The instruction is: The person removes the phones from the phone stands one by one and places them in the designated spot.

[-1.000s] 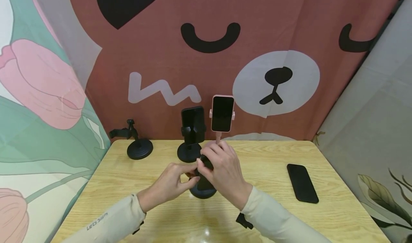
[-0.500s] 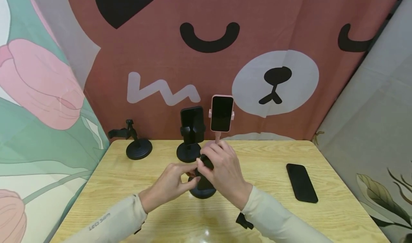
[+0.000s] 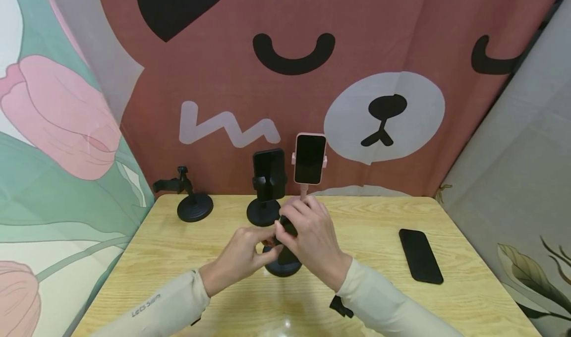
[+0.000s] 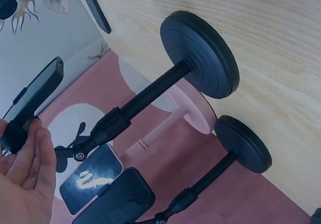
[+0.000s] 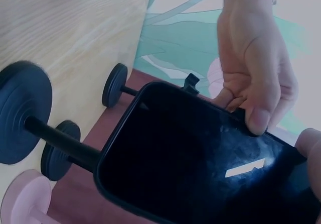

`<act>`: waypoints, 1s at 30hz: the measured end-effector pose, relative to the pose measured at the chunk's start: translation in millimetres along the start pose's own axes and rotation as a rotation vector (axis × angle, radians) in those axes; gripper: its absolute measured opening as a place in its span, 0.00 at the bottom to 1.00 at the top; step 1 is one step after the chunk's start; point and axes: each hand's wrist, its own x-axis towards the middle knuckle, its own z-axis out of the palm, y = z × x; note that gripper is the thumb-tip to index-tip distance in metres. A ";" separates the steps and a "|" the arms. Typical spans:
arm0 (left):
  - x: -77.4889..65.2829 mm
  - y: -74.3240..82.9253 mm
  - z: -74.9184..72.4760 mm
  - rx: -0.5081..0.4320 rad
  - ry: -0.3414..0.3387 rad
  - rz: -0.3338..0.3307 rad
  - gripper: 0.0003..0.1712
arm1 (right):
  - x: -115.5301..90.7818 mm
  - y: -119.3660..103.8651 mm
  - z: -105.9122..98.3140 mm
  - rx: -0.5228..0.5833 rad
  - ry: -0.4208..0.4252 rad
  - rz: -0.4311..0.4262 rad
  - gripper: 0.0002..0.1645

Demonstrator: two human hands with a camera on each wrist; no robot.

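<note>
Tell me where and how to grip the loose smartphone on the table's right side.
Probably best by both long edges near the middle, from above, with the right hand once free: the loose smartphone lies flat, both long sides unobstructed.

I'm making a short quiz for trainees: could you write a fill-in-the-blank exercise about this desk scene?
1. The left hand and right hand are at the gripped phone, whose stand is coloured ____.
2. In the head view, the loose phone lies toward the table's ____-hand side.
3. The mounted phone nearest the printed snout has a ____ frame.

Missing words: black; right; pink.
</note>
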 end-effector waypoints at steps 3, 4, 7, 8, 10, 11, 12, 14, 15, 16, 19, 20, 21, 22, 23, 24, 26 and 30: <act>-1.2 1.1 -0.1 -0.007 -0.005 -0.007 0.13 | -0.3 1.2 0.1 0.002 0.001 -0.006 0.04; -1.6 1.2 -0.1 -0.011 -0.004 -0.008 0.13 | -0.1 1.6 0.2 0.007 0.002 -0.005 0.04; -2.3 0.6 0.6 -0.021 0.004 -0.003 0.14 | 0.2 3.4 -0.5 0.027 0.006 -0.001 0.04; -2.5 0.2 1.0 -0.023 0.007 0.001 0.14 | 0.2 4.1 -1.0 0.034 0.006 0.002 0.04; -2.6 -0.9 1.8 -0.028 0.011 0.013 0.13 | -0.3 5.8 -1.8 0.046 0.011 0.003 0.04; -2.8 -1.5 2.1 -0.030 0.011 0.018 0.13 | -0.6 6.6 -2.2 0.052 0.011 0.003 0.04; -3.1 -2.1 2.4 -0.034 0.011 0.024 0.12 | -0.9 7.4 -2.6 0.057 0.014 0.001 0.04; -3.6 -3.3 2.6 -0.043 0.009 0.029 0.12 | -1.5 8.8 -2.8 0.070 0.012 -0.004 0.05; -3.9 -3.8 2.5 -0.049 0.008 0.029 0.12 | -1.8 9.6 -2.6 0.076 0.011 -0.007 0.05; -4.2 -4.3 2.4 -0.057 0.007 0.028 0.13 | -2.0 10.3 -2.5 0.081 0.011 -0.013 0.05; -4.7 -5.3 1.9 -0.074 0.003 0.028 0.14 | -2.0 11.8 -3.3 0.100 0.010 -0.026 0.06; -4.8 -5.8 1.7 -0.078 0.003 0.026 0.14 | -2.1 12.1 -3.6 0.105 0.009 -0.029 0.06; -5.0 -6.2 1.6 -0.084 0.004 0.028 0.14 | -1.9 12.3 -4.2 0.110 0.007 -0.034 0.06; -5.1 -6.6 1.5 -0.088 0.003 0.028 0.15 | -1.7 12.2 -4.8 0.116 0.004 -0.038 0.06; -5.4 -7.0 1.4 -0.091 0.002 0.029 0.15 | -1.4 12.2 -5.4 0.123 0.000 -0.042 0.06; -5.9 -7.5 1.3 -0.095 0.005 0.027 0.15 | -1.2 12.0 -6.0 0.129 -0.007 -0.045 0.06; -6.8 -8.3 0.9 -0.101 0.008 0.026 0.16 | -0.9 12.0 -6.5 0.142 -0.020 -0.055 0.05; -8.2 -10.0 0.9 -0.105 0.015 0.027 0.14 | -0.8 12.9 -7.0 0.191 -0.038 -0.099 0.05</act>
